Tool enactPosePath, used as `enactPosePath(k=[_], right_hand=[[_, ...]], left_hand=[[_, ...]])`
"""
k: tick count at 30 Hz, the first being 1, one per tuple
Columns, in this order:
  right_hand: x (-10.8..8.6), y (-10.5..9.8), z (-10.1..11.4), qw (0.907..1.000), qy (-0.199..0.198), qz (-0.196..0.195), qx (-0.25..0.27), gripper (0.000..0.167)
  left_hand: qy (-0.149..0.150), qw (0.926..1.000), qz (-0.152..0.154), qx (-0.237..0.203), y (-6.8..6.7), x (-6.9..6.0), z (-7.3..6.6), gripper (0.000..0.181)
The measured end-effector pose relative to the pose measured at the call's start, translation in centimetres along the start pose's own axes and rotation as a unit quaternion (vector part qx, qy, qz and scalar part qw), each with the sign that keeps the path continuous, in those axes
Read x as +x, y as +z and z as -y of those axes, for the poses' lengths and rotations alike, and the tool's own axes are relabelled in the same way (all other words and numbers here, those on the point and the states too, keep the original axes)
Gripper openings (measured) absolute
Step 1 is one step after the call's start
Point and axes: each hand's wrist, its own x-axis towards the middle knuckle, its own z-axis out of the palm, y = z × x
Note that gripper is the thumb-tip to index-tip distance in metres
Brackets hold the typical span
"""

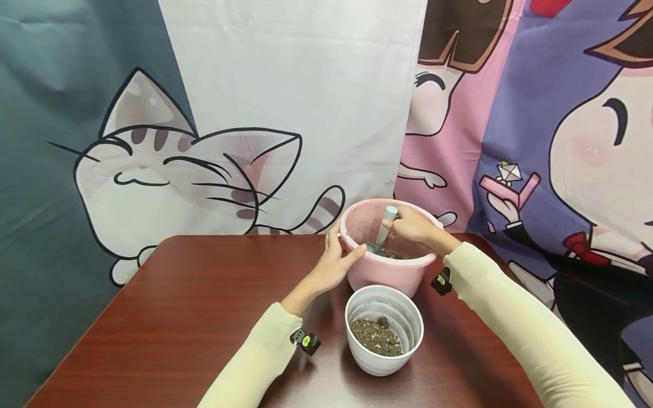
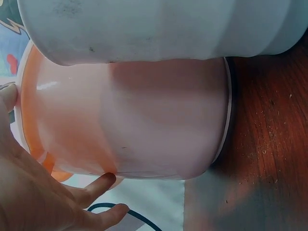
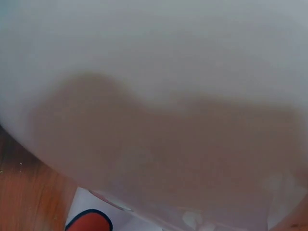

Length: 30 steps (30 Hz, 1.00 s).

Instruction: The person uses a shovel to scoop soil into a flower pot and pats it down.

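A pink tub (image 1: 388, 276) stands on the table, with some dark soil low inside it. My left hand (image 1: 333, 265) holds its left rim, thumb over the edge and fingers along the outer wall. In the left wrist view, that hand (image 2: 43, 190) is against the tub's side (image 2: 139, 120). Reaching into the tub, my right hand (image 1: 414, 225) grips the pale handle of a small trowel (image 1: 384, 229); its grey blade is down by the soil, partly hidden by the rim. The tub's blurred wall (image 3: 154, 57) fills most of the right wrist view.
A white ribbed pot (image 1: 374, 362) with soil (image 1: 377, 337) in it stands just in front of the tub. Both are on a dark red wooden table (image 1: 204, 306), with small crumbs (image 2: 250, 168) near the tub. A cartoon-printed cloth (image 1: 306, 85) hangs behind.
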Motion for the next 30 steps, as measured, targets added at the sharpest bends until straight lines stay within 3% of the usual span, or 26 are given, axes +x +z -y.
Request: enactPosePath(k=[7,18,25,30], right_hand=[[0.05,-0.08,0.08,1.0,0.008,0.001,-0.005,0.043],[0.13,-0.15,-0.11,0.9989,0.034,0.005,0.032,0.047],[-0.03,-0.28,0.2,0.986,0.078,0.03,0.145,0.044],[-0.18,-0.34,0.17,0.9757,0.102,0.044,0.189,0.042]], left_hand=[[-0.003,1.0,0.0,-0.001,-0.05,-0.03,-0.03,0.091],[-0.001,0.9999,-0.001,0.015,0.03,-0.29,-0.17,0.093],[-0.008,0.9994,0.004,0.034,-0.01,-0.33,-0.54,0.097],[-0.015,0.9993,0.009,0.034,-0.04,-0.43,-0.49,0.098]])
